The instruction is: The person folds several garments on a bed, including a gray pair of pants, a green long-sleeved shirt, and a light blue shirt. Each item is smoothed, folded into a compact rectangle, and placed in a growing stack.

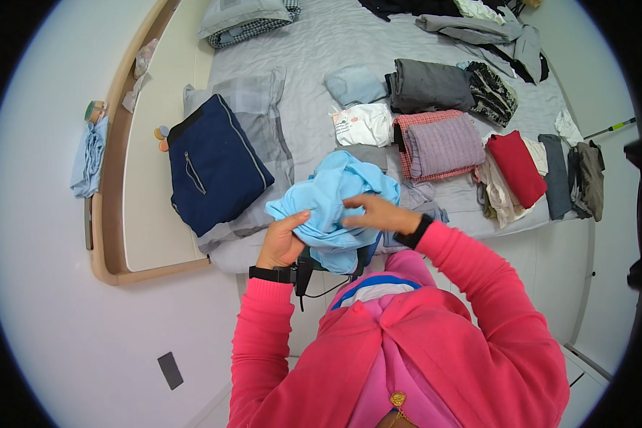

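Note:
A crumpled light blue garment (328, 196) is bunched up in front of me at the bed's near edge, its lower part hanging down. My left hand (284, 241) grips its left side, thumb on top; the other fingers are partly hidden. Over the right part of the cloth, my right hand (381, 215) has its fingers apart and slightly curved, slightly blurred, at the fabric's surface. Whether those fingertips touch or only hover, I cannot tell. Just left of the garment lies a folded navy blue garment (217, 167) with a zipper.
The navy garment rests on a grey checked pillow (267, 107). Folded clothes stand to the right: a white shirt (364, 125), a purple knit (446, 145), a dark grey stack (430, 85) and a red garment (517, 170). A wooden-edged headboard (107, 246) borders the bed's left.

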The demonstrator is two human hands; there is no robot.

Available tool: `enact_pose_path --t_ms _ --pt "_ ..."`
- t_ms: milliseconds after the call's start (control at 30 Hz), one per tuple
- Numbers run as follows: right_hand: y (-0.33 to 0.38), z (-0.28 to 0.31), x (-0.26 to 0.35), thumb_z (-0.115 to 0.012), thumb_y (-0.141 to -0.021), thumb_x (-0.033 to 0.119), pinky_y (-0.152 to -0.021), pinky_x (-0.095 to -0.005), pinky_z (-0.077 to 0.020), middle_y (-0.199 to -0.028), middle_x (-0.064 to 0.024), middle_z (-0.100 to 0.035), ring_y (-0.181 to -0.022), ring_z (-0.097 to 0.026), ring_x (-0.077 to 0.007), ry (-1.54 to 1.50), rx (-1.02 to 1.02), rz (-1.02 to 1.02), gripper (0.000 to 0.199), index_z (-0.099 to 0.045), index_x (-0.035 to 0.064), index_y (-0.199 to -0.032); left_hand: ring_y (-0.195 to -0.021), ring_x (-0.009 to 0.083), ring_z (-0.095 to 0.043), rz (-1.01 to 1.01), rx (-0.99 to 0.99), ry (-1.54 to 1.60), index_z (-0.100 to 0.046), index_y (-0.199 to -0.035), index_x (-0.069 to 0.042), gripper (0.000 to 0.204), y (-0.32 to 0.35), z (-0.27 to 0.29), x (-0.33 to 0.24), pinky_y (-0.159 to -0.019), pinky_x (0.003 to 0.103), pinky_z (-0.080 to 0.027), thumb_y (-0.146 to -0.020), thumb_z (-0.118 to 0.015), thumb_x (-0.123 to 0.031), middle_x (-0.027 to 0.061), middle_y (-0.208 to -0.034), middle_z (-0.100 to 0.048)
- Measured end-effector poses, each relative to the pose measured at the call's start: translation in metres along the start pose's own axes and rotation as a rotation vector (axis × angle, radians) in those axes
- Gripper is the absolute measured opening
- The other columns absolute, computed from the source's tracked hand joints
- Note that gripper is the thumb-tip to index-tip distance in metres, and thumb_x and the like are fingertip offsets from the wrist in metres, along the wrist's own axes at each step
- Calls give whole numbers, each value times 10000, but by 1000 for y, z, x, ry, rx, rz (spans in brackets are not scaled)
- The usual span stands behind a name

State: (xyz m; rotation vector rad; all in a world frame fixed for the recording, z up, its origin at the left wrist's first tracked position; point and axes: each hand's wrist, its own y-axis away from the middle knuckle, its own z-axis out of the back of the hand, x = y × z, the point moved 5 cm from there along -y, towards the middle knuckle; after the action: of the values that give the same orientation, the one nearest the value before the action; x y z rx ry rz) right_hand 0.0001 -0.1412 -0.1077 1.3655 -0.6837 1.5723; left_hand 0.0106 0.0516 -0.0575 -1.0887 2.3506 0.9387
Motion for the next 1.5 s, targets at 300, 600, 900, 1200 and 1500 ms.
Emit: enact_pose_path --t_ms 300,600,900,1200,1500 --pt "-21 44 61 -507 -902 206 -766 -253 -459 -872 -60 -654 -814 -578 -129 -258 -112 51 272 -637 -16 -990 -1113 218 -552 -160 -273 -433 -464 -1280 18 500 25 10 -38 -972 359 -437 -824 -659 -45 121 -1243 -557" --pt "-4 44 113 -563 -900 301 -808 -278 -469 -1083 -53 -616 -899 -572 -121 -804 52 -187 363 -599 12 -1117 -1107 209 -526 -44 -204 -545 -477 -1283 18 447 5 19 6 -1004 332 -385 -879 -596 -133 111 -1224 -558" --pt "19 25 59 -600 -891 302 -788 -302 -494 -1013 -99 -659 -861 -637 -179 262 310 -94 388 -588 4 -1138 -1132 201 -522 20 -70 -348 -478 -1287 0 493 16 10 -34 -992 337 -399 -867 -618 -216 94 -1247 -549" --pt "24 33 78 -539 -915 251 -874 -269 -450 -1119 -67 -611 -1014 -560 -131 -621 51 -316 389 -538 -2 -1211 -1160 172 -485 132 14 -615 -428 -1337 17 652 16 -1 -6 -1012 293 -353 -768 -728 -91 79 -1283 -529" --pt "37 64 90 -574 -833 199 -900 -266 -430 -1086 -53 -618 -997 -554 -133 -572 90 -200 396 -566 -24 -1160 -1221 171 -431 -58 206 -570 -305 -1415 4 848 59 -31 20 -1025 307 -342 -729 -781 -141 66 -1364 -447"
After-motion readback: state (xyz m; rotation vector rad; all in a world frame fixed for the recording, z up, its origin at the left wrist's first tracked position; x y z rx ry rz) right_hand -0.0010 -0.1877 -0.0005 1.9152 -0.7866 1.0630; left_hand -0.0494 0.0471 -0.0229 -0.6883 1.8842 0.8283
